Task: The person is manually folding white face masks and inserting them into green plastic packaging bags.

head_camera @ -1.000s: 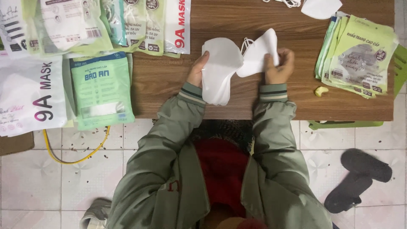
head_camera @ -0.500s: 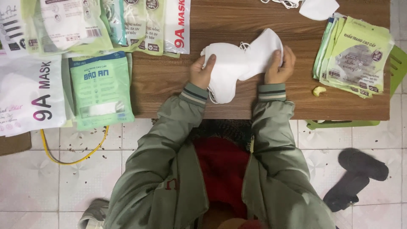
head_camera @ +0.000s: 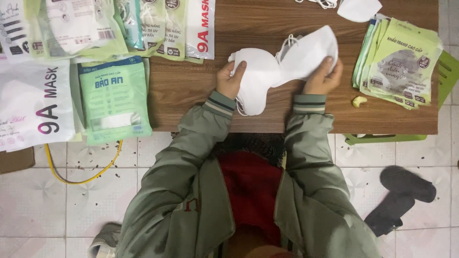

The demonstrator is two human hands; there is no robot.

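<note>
Near: olive jacket sleeves with ribbed striped cuffs, red top between them. Left hand fingers closed on a stack of white face masks – soft, cup-folded, matte fabric, ear loops hanging at the lower edge. Right hand fingers pinched a single white mask, raised a little above the brown wood-grain table and touching the stack. Judged mid-way: masks were gathered in hand, none visibly inside a pouch yet. Right side – fanned pile of flat green glossy pouches. Left side, filled mask packs, crinkly plastic. Far edge: one loose white mask.
</note>
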